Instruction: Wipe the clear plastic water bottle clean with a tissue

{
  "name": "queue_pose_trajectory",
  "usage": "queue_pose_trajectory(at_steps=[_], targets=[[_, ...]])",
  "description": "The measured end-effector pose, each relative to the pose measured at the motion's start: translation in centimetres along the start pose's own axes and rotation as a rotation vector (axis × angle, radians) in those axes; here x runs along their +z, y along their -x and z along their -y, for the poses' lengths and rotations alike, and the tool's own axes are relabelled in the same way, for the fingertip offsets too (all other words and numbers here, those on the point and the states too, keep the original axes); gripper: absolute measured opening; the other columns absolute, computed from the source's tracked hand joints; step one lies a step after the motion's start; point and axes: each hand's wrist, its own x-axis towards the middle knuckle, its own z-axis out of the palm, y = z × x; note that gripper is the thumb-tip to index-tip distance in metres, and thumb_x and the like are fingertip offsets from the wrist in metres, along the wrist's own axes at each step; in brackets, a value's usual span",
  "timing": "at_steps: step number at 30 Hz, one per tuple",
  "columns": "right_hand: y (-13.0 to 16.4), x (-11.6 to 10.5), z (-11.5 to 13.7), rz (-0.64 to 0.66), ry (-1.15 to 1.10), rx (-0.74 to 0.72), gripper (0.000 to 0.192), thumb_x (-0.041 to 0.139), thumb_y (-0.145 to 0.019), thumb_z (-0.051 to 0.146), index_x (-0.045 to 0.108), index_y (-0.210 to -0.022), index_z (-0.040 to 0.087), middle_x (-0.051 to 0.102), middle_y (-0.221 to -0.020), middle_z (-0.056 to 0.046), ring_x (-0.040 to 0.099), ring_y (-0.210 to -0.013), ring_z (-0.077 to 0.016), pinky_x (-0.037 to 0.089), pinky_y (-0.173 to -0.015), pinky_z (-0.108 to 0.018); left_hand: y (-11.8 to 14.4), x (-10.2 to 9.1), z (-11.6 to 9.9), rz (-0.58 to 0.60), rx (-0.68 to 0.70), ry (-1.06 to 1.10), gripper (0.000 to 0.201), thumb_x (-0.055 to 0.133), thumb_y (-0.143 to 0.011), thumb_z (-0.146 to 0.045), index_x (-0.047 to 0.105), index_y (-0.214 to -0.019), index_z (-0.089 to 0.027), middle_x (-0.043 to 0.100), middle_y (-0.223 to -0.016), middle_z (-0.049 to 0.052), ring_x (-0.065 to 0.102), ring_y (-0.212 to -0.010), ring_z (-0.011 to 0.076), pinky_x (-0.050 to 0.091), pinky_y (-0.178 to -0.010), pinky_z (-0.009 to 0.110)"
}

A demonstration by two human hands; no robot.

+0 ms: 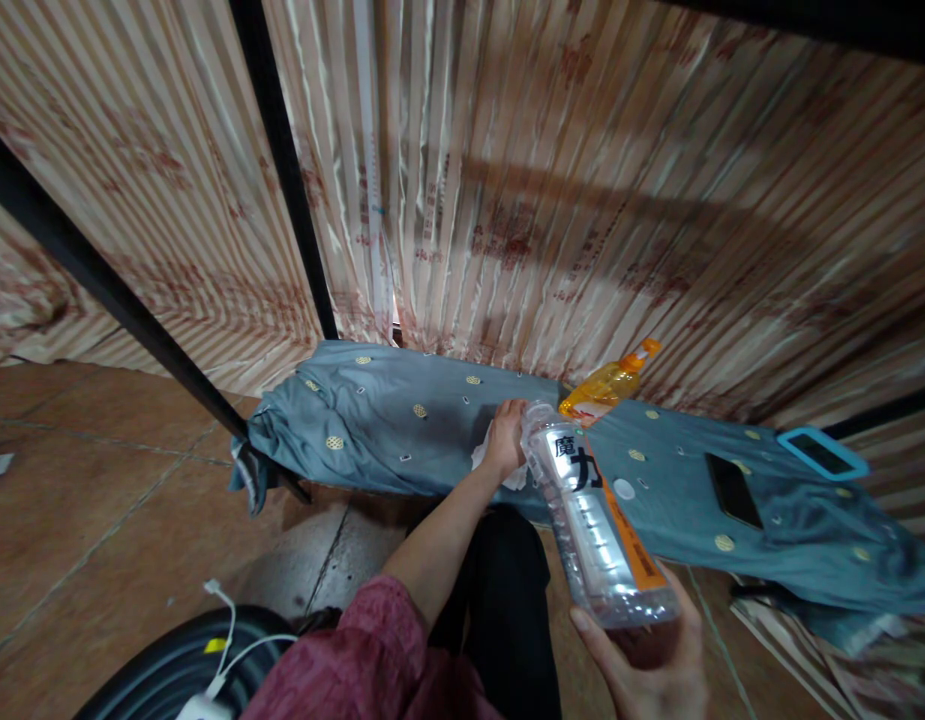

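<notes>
My right hand [649,655] grips a clear plastic drink bottle [586,520] near its base. The bottle has a silver and orange label and an uncapped mouth, and it tilts with its neck away from me. My left hand [505,440] is beside the bottle's neck, low over the cloth-covered bench. White tissue [516,477] shows from under that hand on both sides; its fingertips are partly hidden. Just beyond the neck is an orange bottle of liquid [603,392] with an orange top. A round white cap [623,489] lies on the cloth.
A grey-green patterned cloth [447,440] covers the narrow bench. Toward the right are a dark phone [734,490] and a blue-framed device [822,453]. Striped curtains [507,200] hang behind, with black poles [282,160] at left. A coiled black hose [154,670] and white cable are lower left.
</notes>
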Motion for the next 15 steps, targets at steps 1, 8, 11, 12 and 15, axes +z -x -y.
queue_pose_trajectory(at_steps=[1,8,11,12,15], targets=[[0.0,0.0,-0.02,0.003,-0.004,-0.004,0.112,0.102,-0.06,0.054,0.049,-0.154,0.023,0.066,-0.13,-0.013,0.072,-0.091,-0.0252,0.062,-0.07,-0.033,0.01,-0.02,0.0,0.0,0.002,0.002,0.03,0.072,-0.088,-0.021,0.068,-0.117,-0.019,0.071,-0.121,0.01,0.067,-0.118,0.0272,0.055,-0.111,0.042],[0.01,-0.04,-0.13,-0.002,0.034,-0.035,0.114,0.1,-0.061,0.06,0.049,-0.155,0.023,0.067,-0.133,-0.015,0.073,-0.09,-0.0265,0.061,-0.072,-0.036,0.11,0.04,0.07,-0.01,-0.002,0.001,0.031,0.074,-0.086,-0.022,0.067,-0.116,-0.018,0.072,-0.121,0.011,0.067,-0.118,0.0287,0.056,-0.108,0.043],[0.04,-0.01,-0.07,0.005,0.023,-0.026,0.115,0.1,-0.061,0.059,0.048,-0.157,0.022,0.067,-0.134,-0.015,0.074,-0.089,-0.0258,0.061,-0.072,-0.036,0.08,0.15,0.11,0.0,0.004,-0.014,0.031,0.073,-0.088,-0.022,0.066,-0.118,-0.017,0.071,-0.122,0.012,0.067,-0.119,0.0284,0.055,-0.11,0.043],[0.06,0.01,-0.04,0.005,0.019,-0.02,0.115,0.101,-0.061,0.058,0.047,-0.157,0.022,0.067,-0.134,-0.015,0.073,-0.089,-0.0255,0.061,-0.072,-0.035,0.07,0.19,0.11,0.0,0.002,-0.018,0.03,0.072,-0.089,-0.022,0.066,-0.118,-0.017,0.071,-0.122,0.012,0.067,-0.119,0.0281,0.054,-0.109,0.042],[0.08,0.08,0.03,0.004,-0.002,-0.008,0.114,0.101,-0.06,0.056,0.048,-0.156,0.022,0.067,-0.131,-0.014,0.072,-0.093,-0.0257,0.062,-0.073,-0.034,0.04,0.25,0.11,-0.008,-0.007,-0.022,0.027,0.07,-0.09,-0.022,0.066,-0.117,-0.017,0.071,-0.121,0.012,0.067,-0.118,0.0279,0.055,-0.108,0.042]])
